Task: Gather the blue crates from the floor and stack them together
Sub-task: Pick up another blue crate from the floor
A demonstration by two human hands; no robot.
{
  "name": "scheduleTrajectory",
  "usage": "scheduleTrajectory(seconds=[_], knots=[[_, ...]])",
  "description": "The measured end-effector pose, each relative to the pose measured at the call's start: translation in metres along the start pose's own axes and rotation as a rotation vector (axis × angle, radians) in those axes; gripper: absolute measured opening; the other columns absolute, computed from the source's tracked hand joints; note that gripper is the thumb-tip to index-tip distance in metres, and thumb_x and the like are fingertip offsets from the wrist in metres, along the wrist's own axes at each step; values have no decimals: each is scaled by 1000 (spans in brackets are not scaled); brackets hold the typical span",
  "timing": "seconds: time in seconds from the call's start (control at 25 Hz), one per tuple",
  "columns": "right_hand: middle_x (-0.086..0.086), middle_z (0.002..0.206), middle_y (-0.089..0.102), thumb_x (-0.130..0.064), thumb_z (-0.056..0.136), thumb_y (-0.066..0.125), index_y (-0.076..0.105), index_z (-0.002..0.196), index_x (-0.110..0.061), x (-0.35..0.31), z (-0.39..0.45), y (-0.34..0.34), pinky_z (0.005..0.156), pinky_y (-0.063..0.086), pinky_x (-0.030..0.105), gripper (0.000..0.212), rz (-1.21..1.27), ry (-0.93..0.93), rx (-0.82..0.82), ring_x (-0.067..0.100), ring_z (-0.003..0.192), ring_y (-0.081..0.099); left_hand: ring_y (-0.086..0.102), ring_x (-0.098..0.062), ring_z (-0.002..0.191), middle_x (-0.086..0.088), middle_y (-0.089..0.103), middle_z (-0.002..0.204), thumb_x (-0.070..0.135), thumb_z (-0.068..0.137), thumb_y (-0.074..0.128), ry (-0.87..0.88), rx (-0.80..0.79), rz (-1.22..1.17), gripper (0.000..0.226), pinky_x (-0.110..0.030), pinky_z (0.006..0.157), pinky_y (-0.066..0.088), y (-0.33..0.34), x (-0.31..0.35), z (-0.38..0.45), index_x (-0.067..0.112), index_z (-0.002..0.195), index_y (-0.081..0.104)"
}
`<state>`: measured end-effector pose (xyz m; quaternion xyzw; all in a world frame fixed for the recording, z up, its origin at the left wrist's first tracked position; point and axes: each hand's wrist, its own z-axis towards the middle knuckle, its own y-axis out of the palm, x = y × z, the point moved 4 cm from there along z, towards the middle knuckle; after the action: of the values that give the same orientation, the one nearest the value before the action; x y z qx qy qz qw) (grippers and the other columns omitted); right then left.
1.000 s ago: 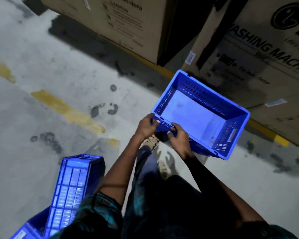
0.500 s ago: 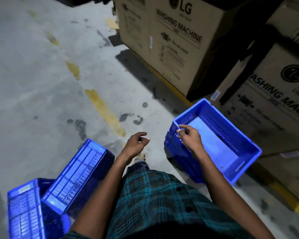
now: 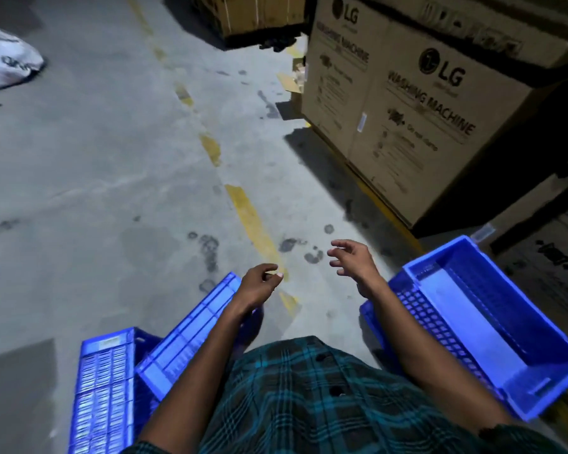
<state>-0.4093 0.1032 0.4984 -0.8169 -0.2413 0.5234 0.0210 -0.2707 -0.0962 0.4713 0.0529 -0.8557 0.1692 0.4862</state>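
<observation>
Nearest you, low on your left, two crates lay on the floor point(image 3: 79, 191): a flat crate point(image 3: 104, 388) with its ribbed base showing, and a tilted crate point(image 3: 190, 329) leaning against it, its long axis running up and away toward your left hand point(image 3: 259, 283). That hand hung just above the tilted one's far end, fingers loosely curled with thumb near forefinger, and it held nothing. On your right an open crate point(image 3: 472, 322) sat mouth up, its long axis angled from your right hip toward the boxes point(image 3: 407, 119), its near long wall just beside your right forearm. Your right hand point(image 3: 351, 260) was out past that crate's far left corner, fingers spread and slack, gripping nothing.

So the work was split: the loose pair lay left and behind your reach, the open crate right. Your left hand was clearly the nearer to the tilted crate, and I'd judge the next pick turned on that, then a swing rightward across your body. Beyond your hands ran a broken yellow line point(image 3: 253, 221), and a white sack point(image 3: 7, 60) far left.
</observation>
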Motion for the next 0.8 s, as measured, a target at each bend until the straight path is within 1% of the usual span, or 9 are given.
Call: scheduleTrajectory(seconds=[0.16,0.28,0.4,0.48,0.52,0.56,0.64,0.68,0.8], knots=[[7,101,72,-15,90,62,65,112,-19,-15,-1,86,65,46,32,23,-73,32,-143,18,74,63,56,-20,76,-7,62,85,21,94,64,-140,177,-93,27,-26,59,39,-87,-56,-1,13,120,63],[8,102,73,-16,88,62,66,113,-21,-11,10,139,66,48,32,26,-197,77,-252,18,74,65,55,-20,70,-7,61,76,21,93,65,-249,300,-143,25,-27,60,41,-135,-95,-6,11,115,66],[11,98,74,-15,86,62,66,115,-17,-6,39,188,62,46,31,29,-322,106,-347,19,70,63,57,-20,67,-9,64,81,18,93,65,-363,374,-137,30,-26,63,45,-166,-139,3,3,120,64],[14,94,73,-11,87,61,65,118,-12,6,67,227,59,44,29,31,-399,106,-425,20,67,62,59,-21,66,-13,66,88,19,94,64,-499,386,-77,30,-24,59,45,-180,-179,9,5,121,62],[14,93,73,-10,87,59,64,120,-10,15,85,248,58,45,29,34,-454,98,-464,22,67,64,64,-23,71,-15,68,95,22,94,64,-557,406,-59,29,-25,63,48,-184,-200,14,9,120,62],[13,94,74,-10,87,58,62,123,-9,28,102,268,60,47,31,37,-513,98,-494,24,71,66,68,-27,82,-16,70,104,25,93,64,-613,422,-57,31,-28,73,51,-186,-225,19,9,120,63],[14,100,73,-13,87,56,55,133,-12,61,137,305,73,53,36,46,-661,54,-542,31,87,69,68,-32,101,-17,70,112,33,91,64,-686,420,-54,28,-36,92,48,-188,-267,34,13,110,67],[16,107,72,-14,88,57,49,139,-15,79,154,324,82,52,35,51,-752,2,-581,33,97,68,67,-34,104,-18,70,111,34,89,64,-719,426,-57,27,-38,94,47,-189,-287,43,14,107,67],[19,132,58,-14,87,59,30,152,-22,129,193,375,92,47,39,72,-967,-171,-713,38,115,58,67,-38,105,-25,70,112,25,91,68,-790,459,-64,40,-40,90,51,-191,-332,75,6,126,61]])
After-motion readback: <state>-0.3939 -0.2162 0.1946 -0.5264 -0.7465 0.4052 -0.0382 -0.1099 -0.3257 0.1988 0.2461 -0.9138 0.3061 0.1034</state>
